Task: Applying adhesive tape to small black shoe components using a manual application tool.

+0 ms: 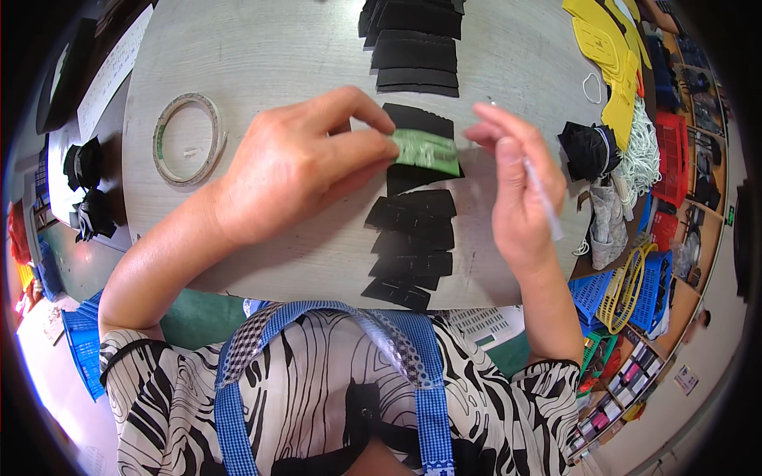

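Between the thumb and forefinger of my left hand (290, 170) is the left end of a small green template-like piece (429, 152). This piece lies over black cut pieces (419, 119) at the middle of the table. My right hand (520, 190), to the right of it, has a slim whitish pen-like stick (546, 208) in its grip. The stick's far end shows faintly near the fingertips, apart from the green piece. Closer to me, more black pieces (409, 224) overlap in a row, with thin pale marks on several of them.
Black pieces (414, 51) are fanned out at the far side of the pale table (262, 47). A tape roll (159, 147) lies at the left. Along the right edge are yellow sheets (599, 40), a black bundle (589, 149) and white cord (640, 151). Blue baskets (591, 297) stand beyond.
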Available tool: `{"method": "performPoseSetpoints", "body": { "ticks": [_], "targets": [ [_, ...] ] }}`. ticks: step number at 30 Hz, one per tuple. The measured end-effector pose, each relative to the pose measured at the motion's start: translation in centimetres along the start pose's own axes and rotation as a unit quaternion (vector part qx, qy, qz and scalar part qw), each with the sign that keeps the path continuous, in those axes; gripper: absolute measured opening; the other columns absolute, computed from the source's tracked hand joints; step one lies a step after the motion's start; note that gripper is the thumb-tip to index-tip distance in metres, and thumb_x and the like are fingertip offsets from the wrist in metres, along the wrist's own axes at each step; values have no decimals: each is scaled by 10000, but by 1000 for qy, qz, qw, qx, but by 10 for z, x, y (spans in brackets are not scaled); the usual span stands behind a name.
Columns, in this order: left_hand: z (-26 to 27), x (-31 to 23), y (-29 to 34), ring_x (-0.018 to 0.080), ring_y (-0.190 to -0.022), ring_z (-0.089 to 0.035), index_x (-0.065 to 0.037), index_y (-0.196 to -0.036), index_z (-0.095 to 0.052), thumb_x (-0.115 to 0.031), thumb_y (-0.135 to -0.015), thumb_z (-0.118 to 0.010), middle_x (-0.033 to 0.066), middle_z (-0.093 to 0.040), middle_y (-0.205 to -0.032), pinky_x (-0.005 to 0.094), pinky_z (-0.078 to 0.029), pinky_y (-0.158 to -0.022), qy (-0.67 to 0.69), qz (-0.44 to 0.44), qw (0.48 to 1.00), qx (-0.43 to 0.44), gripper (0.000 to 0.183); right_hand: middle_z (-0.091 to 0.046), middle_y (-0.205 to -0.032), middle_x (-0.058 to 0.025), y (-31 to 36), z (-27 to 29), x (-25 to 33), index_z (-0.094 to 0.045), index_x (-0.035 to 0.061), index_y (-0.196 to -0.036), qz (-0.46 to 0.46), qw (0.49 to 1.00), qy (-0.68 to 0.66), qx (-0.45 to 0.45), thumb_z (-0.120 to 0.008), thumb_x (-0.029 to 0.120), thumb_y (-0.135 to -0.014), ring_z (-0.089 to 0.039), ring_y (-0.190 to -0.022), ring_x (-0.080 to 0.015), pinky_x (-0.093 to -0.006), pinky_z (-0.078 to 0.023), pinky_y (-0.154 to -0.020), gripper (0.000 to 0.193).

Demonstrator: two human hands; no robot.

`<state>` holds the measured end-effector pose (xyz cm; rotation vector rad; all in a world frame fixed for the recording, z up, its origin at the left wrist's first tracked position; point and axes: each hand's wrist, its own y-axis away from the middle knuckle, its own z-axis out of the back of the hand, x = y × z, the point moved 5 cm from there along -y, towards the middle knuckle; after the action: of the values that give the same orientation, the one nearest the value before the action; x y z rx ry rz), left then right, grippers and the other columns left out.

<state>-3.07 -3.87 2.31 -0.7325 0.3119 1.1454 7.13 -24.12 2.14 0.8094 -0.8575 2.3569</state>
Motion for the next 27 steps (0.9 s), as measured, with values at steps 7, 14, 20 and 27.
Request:
{"method": "performPoseSetpoints", "body": {
  "ticks": [7, 14, 20, 27],
  "targets": [
    [-5, 17, -14, 187, -740, -687, -80, -1044, -777, -36, -849, -817, 56, -722, -1134, 333, -570, -642, -74, -34, 997, -7, 204, -652, -911, -45, 0, -1, -7, -737, -3, -1261, -127, 974, -177, -63, -532, 201, -1158, -607, -816, -113, -249, -503, -770, 307],
    [-8, 20, -11, 188, -769, -702, -81, -1056, -776, -61, -863, -818, 53, -720, -1135, 331, -582, -657, -84, -20, 996, -6, 198, -729, -904, -88, 3, -10, -6, -749, -9, -1056, -134, 984, -115, -9, -610, 192, -1122, -706, -781, -151, -282, -541, -702, 254],
    [-11, 20, -10, 188, -790, -711, -99, -1061, -773, -65, -860, -812, 45, -715, -1132, 329, -584, -654, -86, -34, 996, -10, 207, -730, -866, -102, -3, -21, 1, -751, 14, -1019, -74, 996, -38, 5, -656, 172, -1083, -705, -722, -225, -325, -540, -672, 195],
    [-12, 19, -11, 192, -797, -709, -116, -1078, -761, -91, -841, -774, 39, -703, -1131, 337, -586, -651, -97, -24, 995, -7, 239, -700, -821, -99, -7, -20, 5, -742, 18, -975, -74, 997, -22, -2, -660, 158, -1074, -651, -693, -241, -358, -501, -639, 190]
  ]
}}
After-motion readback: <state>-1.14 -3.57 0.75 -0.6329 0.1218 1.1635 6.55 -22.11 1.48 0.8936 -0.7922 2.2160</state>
